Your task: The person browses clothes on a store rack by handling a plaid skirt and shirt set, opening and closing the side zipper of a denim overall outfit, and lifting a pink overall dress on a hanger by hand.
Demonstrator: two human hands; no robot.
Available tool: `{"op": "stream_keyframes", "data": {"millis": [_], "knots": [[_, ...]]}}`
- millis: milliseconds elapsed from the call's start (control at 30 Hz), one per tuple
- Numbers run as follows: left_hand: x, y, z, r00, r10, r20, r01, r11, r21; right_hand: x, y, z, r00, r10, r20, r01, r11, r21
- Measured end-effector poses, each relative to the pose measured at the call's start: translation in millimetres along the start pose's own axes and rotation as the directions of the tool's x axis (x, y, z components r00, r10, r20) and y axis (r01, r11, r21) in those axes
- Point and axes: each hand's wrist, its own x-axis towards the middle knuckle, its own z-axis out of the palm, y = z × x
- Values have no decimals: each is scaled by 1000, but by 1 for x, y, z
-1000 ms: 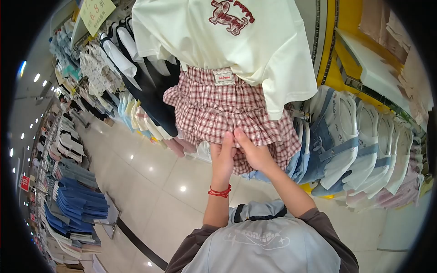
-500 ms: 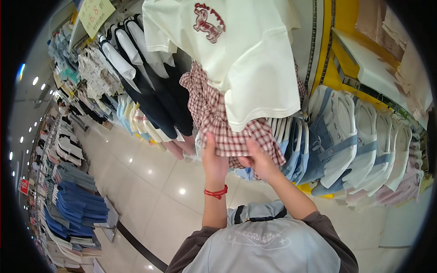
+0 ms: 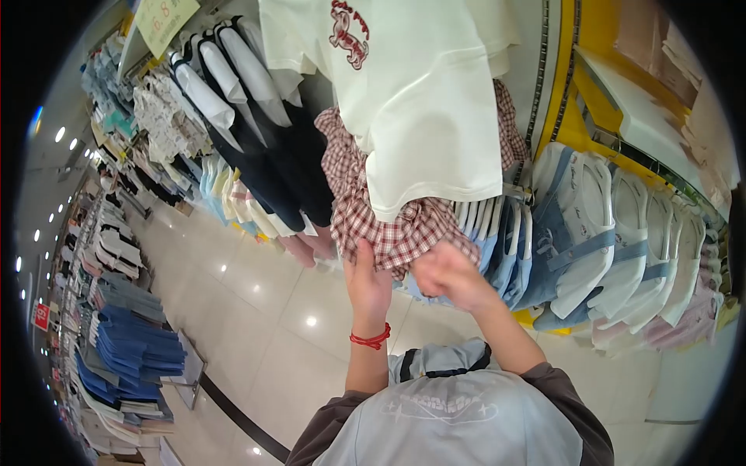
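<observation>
Presently, the checked skirt hangs below the white shirt, left hand at its lower edge, thumb raised, fingers hidden; curled right hand adjoins the edge, pinch indeterminable.

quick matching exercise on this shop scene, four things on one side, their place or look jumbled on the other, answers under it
Column one
1. left hand
2. white top
3. checked skirt
4. price sign

Column two
A. pale yellow, at the upper left
B. ruffled, partly covered by a plain-coloured garment
C. at a hem, with a red bracelet on its wrist
D. bears a red figure on its front

Pairs: 1-C, 2-D, 3-B, 4-A
</observation>
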Motion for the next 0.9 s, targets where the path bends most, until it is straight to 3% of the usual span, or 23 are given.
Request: {"op": "stream_keyframes", "data": {"millis": [33,67,100,167,267,333,367,400,433,500,533,567,600,667,700,733,800,833,900], "knots": [[0,3,3,999,-11,39,14,997,-80,0,-3,-5,998,-45,53,25,946,322],[0,7,3,997,-18,80,30,987,-160,3,-5,-7,991,-101,86,28,792,610],[4,12,-10,980,-64,190,103,974,-203,4,-11,-9,995,-79,63,14,724,689],[1,10,-19,978,-9,206,49,980,-192,8,-23,-15,999,-29,20,0,564,826],[0,13,-18,975,43,219,7,976,-220,25,-14,-28,981,-13,193,-143,627,766],[-5,14,-19,981,15,196,40,960,-277,31,-2,-23,997,33,71,-74,705,705],[-10,10,-18,980,37,196,-45,998,38,30,4,-18,1000,15,-17,0,748,664],[-14,8,-19,977,59,203,-128,929,348,31,9,-7,995,-9,-103,71,786,614],[-16,8,-21,974,78,212,-196,759,621,27,11,5,985,27,-173,71,845,530],[-19,16,-18,980,-117,163,-43,673,738,26,19,24,963,-35,-265,81,983,162],[-19,15,-22,987,-96,126,-20,714,700,23,22,30,951,-80,-300,73,997,-35],[-18,13,-25,993,-75,89,-2,754,657,25,47,11,949,-279,-145,226,926,-303],[-17,13,-27,997,-53,52,10,791,611,24,43,8,978,-184,-95,147,940,-307],[-17,17,-21,999,17,-37,-4,946,324,22,32,8,1000,15,-2,-15,946,-325],[-16,21,-26,1000,12,2,-12,923,384,24,30,10,997,-11,70,25,977,-209],[-15,21,-26,999,37,-1,-35,958,283,27,29,7,996,-2,91,-2,999,41],[-8,25,-20,996,91,-10,-90,993,74,35,27,2,990,-5,140,-68,854,515],[-10,29,-25,999,39,6,-39,999,32,35,11,10,985,165,-50,-100,782,615],[-8,34,-43,997,-32,66,34,999,-27,49,13,-11,989,145,-14,-103,763,638]]}}
